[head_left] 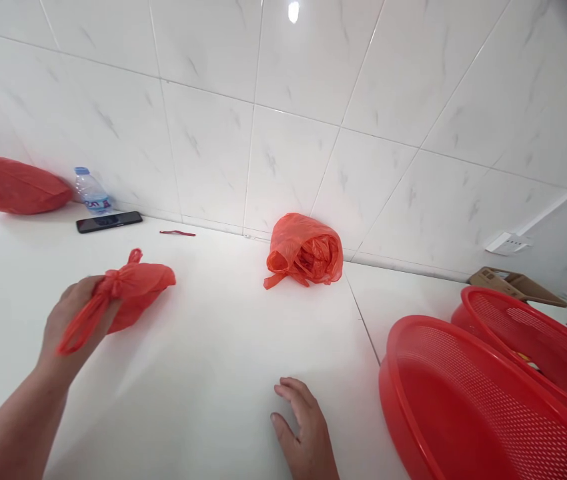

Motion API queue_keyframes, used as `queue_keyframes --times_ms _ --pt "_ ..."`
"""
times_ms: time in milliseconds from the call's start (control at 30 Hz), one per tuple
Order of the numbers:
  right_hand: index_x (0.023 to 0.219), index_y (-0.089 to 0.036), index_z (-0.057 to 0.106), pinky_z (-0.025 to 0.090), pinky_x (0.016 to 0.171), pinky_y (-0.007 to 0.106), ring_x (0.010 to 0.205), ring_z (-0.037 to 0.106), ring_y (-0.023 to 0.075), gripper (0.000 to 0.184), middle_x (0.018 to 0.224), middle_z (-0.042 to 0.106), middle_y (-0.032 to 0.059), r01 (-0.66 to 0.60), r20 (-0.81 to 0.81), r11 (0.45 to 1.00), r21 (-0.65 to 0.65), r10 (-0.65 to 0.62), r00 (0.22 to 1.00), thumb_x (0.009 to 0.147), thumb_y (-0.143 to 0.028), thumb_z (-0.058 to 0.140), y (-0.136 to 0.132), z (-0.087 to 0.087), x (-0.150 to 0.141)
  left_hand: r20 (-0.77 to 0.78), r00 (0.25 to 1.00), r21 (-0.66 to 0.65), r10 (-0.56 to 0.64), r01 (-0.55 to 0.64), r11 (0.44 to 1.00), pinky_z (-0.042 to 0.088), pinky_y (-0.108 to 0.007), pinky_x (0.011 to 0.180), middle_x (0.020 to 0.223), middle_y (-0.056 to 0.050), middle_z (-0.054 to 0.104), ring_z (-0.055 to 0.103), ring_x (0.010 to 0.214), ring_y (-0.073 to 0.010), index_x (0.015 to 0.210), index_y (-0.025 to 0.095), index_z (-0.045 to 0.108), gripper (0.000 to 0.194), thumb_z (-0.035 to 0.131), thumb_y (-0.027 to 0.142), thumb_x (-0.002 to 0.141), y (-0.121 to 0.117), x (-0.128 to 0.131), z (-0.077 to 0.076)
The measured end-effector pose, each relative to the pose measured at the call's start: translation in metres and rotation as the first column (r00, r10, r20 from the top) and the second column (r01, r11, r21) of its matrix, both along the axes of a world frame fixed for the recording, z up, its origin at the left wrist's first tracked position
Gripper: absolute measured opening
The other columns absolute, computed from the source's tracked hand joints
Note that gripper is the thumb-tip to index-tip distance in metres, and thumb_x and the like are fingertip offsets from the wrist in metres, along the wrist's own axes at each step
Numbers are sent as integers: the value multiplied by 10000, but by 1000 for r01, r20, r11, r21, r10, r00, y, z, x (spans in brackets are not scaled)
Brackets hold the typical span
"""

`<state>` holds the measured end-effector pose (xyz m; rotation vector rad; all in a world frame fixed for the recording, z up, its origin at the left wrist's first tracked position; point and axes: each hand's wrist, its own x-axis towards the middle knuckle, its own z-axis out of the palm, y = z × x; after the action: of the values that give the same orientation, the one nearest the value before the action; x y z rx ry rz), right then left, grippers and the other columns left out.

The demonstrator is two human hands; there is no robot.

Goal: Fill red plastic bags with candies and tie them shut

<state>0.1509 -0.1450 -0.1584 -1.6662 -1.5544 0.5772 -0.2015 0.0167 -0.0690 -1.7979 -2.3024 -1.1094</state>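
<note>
My left hand (76, 310) grips a knotted red plastic bag (146, 293) over the left part of the white table (213, 373). The bag's knot and loop handles stick out over the hand, and its lower end points right. Some fingers are hidden behind the bag. At the front middle, my right hand (306, 427) holds nothing; its thumb and fingers are apart, low over the tabletop. A rolled bundle of red plastic bags (306, 250) lies against the wall, beyond my right hand.
Two red perforated baskets (413, 400) stand at the right, a cardboard box (513, 283) behind them. At the back left are a phone (108, 221), a water bottle (92, 190), a large red bag (13, 183) and a thin red strip (177, 233). A tiled wall (203, 147) bounds the table.
</note>
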Motion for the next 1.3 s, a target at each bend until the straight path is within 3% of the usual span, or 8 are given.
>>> queue_keyframes --times_ms 133,267,367,467,567,800,967,1300 --pt "1190 -280 616 457 996 368 1253 471 231 409 1360 516 31 -30 119 999 -41 35 992 793 -233 531 3 5 0 -148 988 20 49 -47 999 392 -558 954 1342 -115 438 346 1281 -364 1298 225 399 676 613 515 726 14 5 -16" --pt "1310 -240 531 343 1083 424 1349 342 258 493 1485 354 50 -145 313 980 -137 182 932 824 -323 530 28 22 5 -194 979 291 -68 124 949 241 -577 1080 1487 -123 269 222 1376 -339 1304 208 418 572 594 419 802 15 60 -13" --pt "1343 -188 494 221 1130 463 1387 263 266 532 1509 292 102 -134 411 978 -160 189 892 848 -384 503 56 31 4 -230 873 265 -431 482 835 337 -495 1062 1432 -130 360 311 1343 -302 1207 202 514 380 554 307 844 18 114 -11" --pt "1372 -167 452 173 1139 471 1404 215 264 568 1516 269 123 -53 454 989 -140 111 884 865 -422 468 79 33 2 -152 618 59 -771 785 617 424 -437 1007 1405 -109 415 426 1271 -260 1174 224 546 321 506 236 856 30 169 -18" --pt "1375 -165 445 179 1136 467 1406 210 262 581 1512 283 113 5 456 993 -120 50 889 861 -436 459 90 30 1 -101 476 -34 -873 876 482 438 -391 1003 1418 -84 431 457 1258 -233 1221 244 529 397 522 175 830 50 220 -30" --pt "1341 -156 483 178 1147 430 1392 253 235 539 1498 322 79 25 398 995 -98 16 917 847 -369 454 91 26 5 -90 568 -67 -818 816 574 451 -413 947 1498 -125 313 484 1224 -271 1427 242 294 709 521 49 784 98 296 -48" --pt "1303 -141 524 239 1125 424 1348 330 248 511 1450 405 85 51 335 997 -60 -28 942 832 -325 453 97 23 13 -45 645 -73 -763 760 646 490 -427 877 1210 -108 575 580 1051 -235 1283 195 482 393 531 232 895 111 301 -55" --pt "1447 -139 244 420 924 402 1229 458 301 755 1389 428 177 361 -30 923 135 -360 932 786 -381 517 136 15 41 -23 469 97 -883 880 465 490 -287 725 803 -34 638 591 759 -160 818 190 668 227 510 40 753 45 284 -56"
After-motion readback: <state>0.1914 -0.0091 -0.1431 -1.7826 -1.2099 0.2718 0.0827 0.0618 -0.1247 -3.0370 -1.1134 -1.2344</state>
